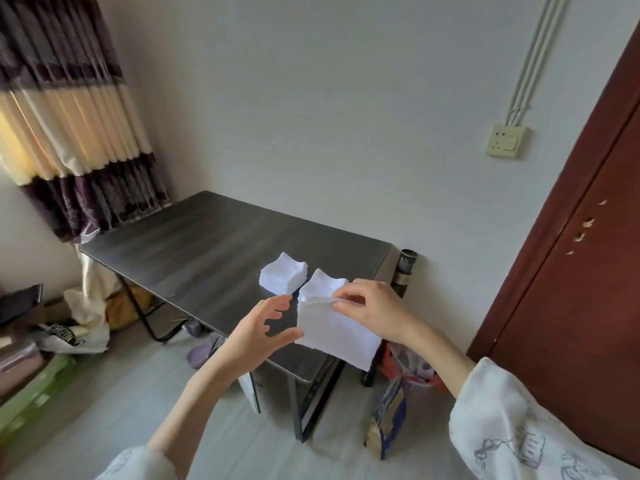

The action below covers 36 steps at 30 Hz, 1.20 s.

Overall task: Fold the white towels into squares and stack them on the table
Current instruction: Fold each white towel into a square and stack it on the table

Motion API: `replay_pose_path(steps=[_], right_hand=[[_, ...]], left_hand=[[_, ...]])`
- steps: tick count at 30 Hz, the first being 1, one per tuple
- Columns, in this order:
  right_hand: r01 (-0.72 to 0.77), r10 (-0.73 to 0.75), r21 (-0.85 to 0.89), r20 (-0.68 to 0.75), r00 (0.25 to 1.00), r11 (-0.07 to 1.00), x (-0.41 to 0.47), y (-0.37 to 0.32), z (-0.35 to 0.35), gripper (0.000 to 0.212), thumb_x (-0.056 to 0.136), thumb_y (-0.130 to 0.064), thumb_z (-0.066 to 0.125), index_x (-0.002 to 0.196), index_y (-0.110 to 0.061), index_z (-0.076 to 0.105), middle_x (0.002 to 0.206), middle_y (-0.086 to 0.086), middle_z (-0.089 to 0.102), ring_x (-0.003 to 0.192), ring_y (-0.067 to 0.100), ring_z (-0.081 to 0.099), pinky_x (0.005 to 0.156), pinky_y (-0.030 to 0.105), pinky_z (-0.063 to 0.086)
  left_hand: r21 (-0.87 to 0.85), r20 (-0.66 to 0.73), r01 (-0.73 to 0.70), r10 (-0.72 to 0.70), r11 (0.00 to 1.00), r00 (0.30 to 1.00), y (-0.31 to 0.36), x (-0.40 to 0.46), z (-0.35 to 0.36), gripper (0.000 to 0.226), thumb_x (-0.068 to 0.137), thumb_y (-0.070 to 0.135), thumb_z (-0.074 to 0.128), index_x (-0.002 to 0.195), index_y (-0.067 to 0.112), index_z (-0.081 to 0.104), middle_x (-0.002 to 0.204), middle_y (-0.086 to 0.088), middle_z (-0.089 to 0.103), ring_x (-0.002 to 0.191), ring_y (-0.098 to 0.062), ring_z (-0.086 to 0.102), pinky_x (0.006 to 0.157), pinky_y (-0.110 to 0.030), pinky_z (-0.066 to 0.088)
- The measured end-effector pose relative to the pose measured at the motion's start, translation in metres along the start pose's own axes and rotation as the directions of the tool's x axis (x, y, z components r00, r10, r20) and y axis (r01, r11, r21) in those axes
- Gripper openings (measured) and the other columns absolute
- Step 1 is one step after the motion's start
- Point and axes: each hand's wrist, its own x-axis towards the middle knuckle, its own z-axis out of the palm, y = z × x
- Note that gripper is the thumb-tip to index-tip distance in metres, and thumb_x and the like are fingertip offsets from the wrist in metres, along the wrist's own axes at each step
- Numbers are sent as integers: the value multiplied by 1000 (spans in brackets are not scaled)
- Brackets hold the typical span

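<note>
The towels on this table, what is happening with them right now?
A person is folding a white towel at the near edge of the dark table. The right hand pinches its folded edge, and the left hand is open beside it. A stack of folded towels sits behind.

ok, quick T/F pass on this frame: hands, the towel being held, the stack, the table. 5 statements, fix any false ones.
1. The right hand pinches the white towel at its folded upper edge. True.
2. The left hand grips the towel in a closed fist. False: its fingers are spread and relaxed; the thumb tip is at the towel's left edge, no grip.
3. A stack of folded towels sits on the table, beyond the held towel. True.
4. The stack lies on the floor under the table. False: it is on the tabletop.
5. The held towel's lower corner hangs past the table's near edge. True.
</note>
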Motion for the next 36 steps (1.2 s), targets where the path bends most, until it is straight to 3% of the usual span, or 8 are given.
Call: replay_pose_path(steps=[4, 6, 10, 15, 19, 23, 29, 36], right_hand=[[-6, 5, 32, 29, 1000, 999, 79, -2, 26, 13, 89, -30, 58, 93, -27, 70, 81, -19, 58, 73, 2, 52, 71, 14, 40], [-21, 21, 39, 5, 1000, 999, 119, -2, 40, 14, 89, -29, 57, 94, -25, 70, 87, -18, 61, 78, 3, 55, 72, 15, 40], [-99, 104, 89, -53, 993, 991, 186, 0, 64, 19, 90, -28, 57, 103, -21, 69, 101, -11, 67, 95, 5, 59, 83, 17, 42], [-185, 217, 229, -126, 968, 956, 232, 19, 67, 13, 88, -30, 62, 92, -22, 70, 91, -10, 69, 86, 2, 61, 79, 17, 45], [-273, 409, 596, -102, 907, 755, 243, 55, 58, 15, 86, -35, 62, 85, -23, 71, 84, -7, 69, 87, 9, 62, 84, 29, 48], [-291, 492, 851, 45, 869, 437, 250, 97, 58, 64, 69, -54, 70, 116, -11, 62, 111, 13, 66, 106, 28, 61, 94, 45, 49], [-366, 630, 868, 82, 772, 336, 276, 148, 59, 41, 93, -40, 49, 120, -9, 57, 114, 11, 63, 104, 28, 62, 91, 45, 50], [-608, 804, 639, -26, 595, 470, 301, 188, 80, 19, 100, -26, 34, 97, -16, 50, 94, 4, 58, 89, 18, 60, 79, 38, 56]], left_hand=[[-60, 32, -47, 49, 997, 998, -36, 70, -33, 17, 82, 28, 67, 96, 33, 58, 101, 14, 66, 100, -1, 60, 92, -26, 46], [-109, 32, -63, 67, 992, 997, -53, 106, -53, 8, 83, 24, 67, 88, 21, 61, 91, 6, 69, 88, -6, 65, 84, -27, 51], [-117, 136, -129, 144, 985, 980, -81, 170, -90, 7, 88, 24, 60, 86, 20, 55, 89, 3, 66, 82, -11, 65, 70, -29, 53], [-175, 334, -148, 200, 973, 921, -87, 241, -110, 14, 93, 28, 51, 94, 15, 49, 90, -2, 68, 75, -11, 64, 63, -23, 50], [-303, 430, -90, 221, 949, 875, -78, 286, -102, 24, 93, 33, 47, 100, 10, 47, 90, -13, 67, 80, -28, 64, 67, -40, 51], [-380, 467, -21, 211, 925, 858, -78, 330, -78, 26, 93, 34, 45, 105, 11, 47, 92, -18, 65, 79, -25, 63, 68, -39, 51], [-430, 519, 222, 38, 875, 854, -96, 388, -30, 34, 91, 38, 48, 110, 10, 48, 94, -9, 66, 82, -22, 66, 75, -41, 54], [-287, 554, 408, -197, 867, 809, -148, 419, 22, 17, 97, 24, 46, 108, 12, 50, 94, -4, 63, 79, -16, 62, 56, -25, 53]])
